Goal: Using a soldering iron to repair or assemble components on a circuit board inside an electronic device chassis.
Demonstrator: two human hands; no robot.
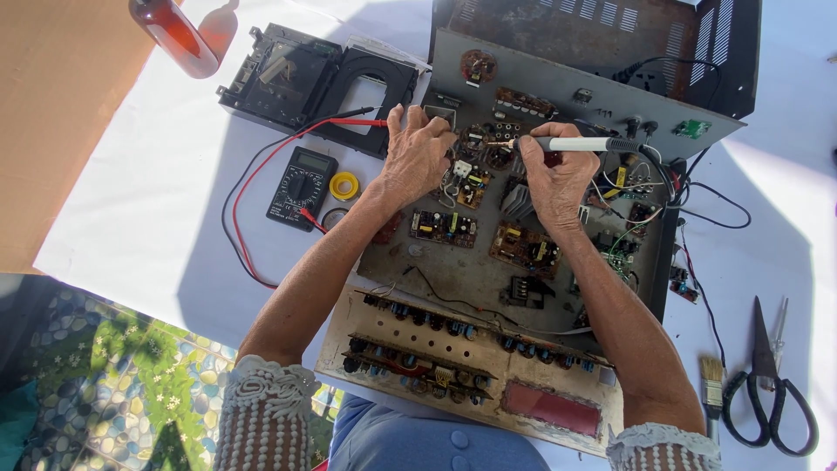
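An opened grey metal amplifier chassis (453, 270) lies in front of me with several small circuit boards inside. My right hand (558, 179) grips a white-handled soldering iron (580, 144) that points left, its tip over the boards near the rear of the chassis. My left hand (417, 153) rests on those same boards with fingers bent, touching components next to the iron's tip; I cannot see whether it pinches anything. The front panel (453, 349) with rows of knobs lies nearest me.
A black multimeter (301, 186) with red and black leads lies left of the chassis, beside a yellow tape roll (343, 185). A black plastic housing (318, 80) sits behind it. Scissors (772, 392) and a small brush (711, 384) lie at right. An orange bottle (174, 30) stands top left.
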